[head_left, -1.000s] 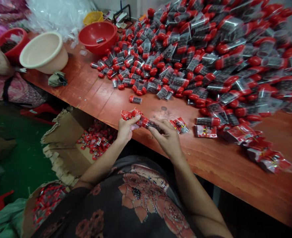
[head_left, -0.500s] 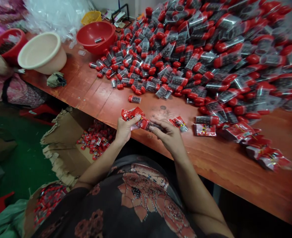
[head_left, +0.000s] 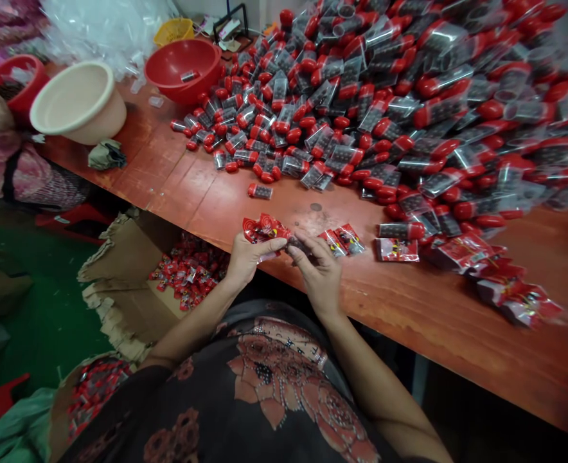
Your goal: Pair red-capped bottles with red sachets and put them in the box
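My left hand (head_left: 248, 257) is closed on a red printed packet (head_left: 263, 227) held over the near edge of the red wooden table (head_left: 438, 308). My right hand (head_left: 317, 265) pinches the end of a small red-capped clear tube (head_left: 294, 242) that sits partly inside that packet. Both hands touch each other at the fingertips. More red packets (head_left: 342, 239) lie flat just right of my hands. A huge heap of red-capped tubes (head_left: 409, 96) covers the far and right part of the table. One loose tube (head_left: 259, 191) lies apart from the heap.
A cream bowl (head_left: 78, 101), a red bowl (head_left: 184, 67) and another red bowl (head_left: 11, 87) stand at the far left. A torn cardboard box (head_left: 134, 270) with filled packets sits on the floor left of me. A pile of packets (head_left: 500, 276) lies at the right.
My right hand has moved left toward my left hand, and the tube has gone further into the packet. The view has shifted slightly.
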### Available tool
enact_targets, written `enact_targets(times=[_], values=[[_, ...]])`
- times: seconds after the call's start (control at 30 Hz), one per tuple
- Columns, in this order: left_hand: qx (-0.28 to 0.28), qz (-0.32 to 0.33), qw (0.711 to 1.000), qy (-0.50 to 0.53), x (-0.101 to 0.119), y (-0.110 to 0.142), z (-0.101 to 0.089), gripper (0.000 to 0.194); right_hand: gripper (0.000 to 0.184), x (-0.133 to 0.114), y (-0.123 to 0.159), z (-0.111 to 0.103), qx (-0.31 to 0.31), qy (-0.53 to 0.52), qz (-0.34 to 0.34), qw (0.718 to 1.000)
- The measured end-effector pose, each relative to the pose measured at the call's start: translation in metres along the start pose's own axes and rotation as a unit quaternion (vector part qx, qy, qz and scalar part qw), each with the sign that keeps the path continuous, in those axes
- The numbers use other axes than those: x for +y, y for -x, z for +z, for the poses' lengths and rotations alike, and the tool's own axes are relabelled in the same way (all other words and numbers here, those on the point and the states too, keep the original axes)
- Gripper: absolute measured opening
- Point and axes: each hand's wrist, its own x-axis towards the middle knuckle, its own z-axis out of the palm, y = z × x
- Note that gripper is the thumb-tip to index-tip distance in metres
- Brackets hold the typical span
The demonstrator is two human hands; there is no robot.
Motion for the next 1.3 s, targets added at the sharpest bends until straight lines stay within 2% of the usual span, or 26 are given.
enact_targets(times=[0.17,0.33,0.43,0.53,0.6,0.8,0.93,1.13,1.3], values=[[0.005,0.008,1.000,0.023,-0.001,-0.001,-0.002,0.037,0.030,-0.001,-0.001,-0.008,-0.053,0.028,-0.004,0.998],[0.013,0.005,0.998,0.060,-0.003,0.003,0.004,0.045,0.027,-0.010,0.000,-0.011,-0.043,0.087,-0.064,0.993],[-0.001,0.007,0.999,0.040,-0.006,0.006,0.006,0.037,0.033,-0.011,0.004,-0.010,-0.037,0.080,-0.062,0.994],[-0.010,0.000,1.000,0.024,-0.009,0.006,0.005,0.030,0.041,-0.007,0.006,-0.010,-0.072,0.073,-0.057,0.993],[-0.007,-0.004,1.000,0.028,-0.011,0.005,0.004,0.031,0.039,-0.004,0.007,-0.010,-0.082,0.061,-0.048,0.994],[0.008,0.017,0.998,0.056,-0.018,0.009,0.014,0.034,0.030,0.002,0.012,0.002,-0.004,-0.092,0.051,0.994],[0.016,0.014,0.999,0.047,-0.025,0.012,0.016,0.028,0.029,0.003,0.013,0.004,0.026,-0.146,0.072,0.986],[-0.013,-0.018,1.000,0.003,-0.017,0.008,0.008,0.032,0.049,0.011,0.004,-0.015,-0.127,-0.122,0.074,0.982],[-0.063,-0.066,0.994,-0.054,-0.012,0.007,0.006,0.034,0.053,0.015,0.004,-0.021,-0.110,-0.117,0.074,0.984]])
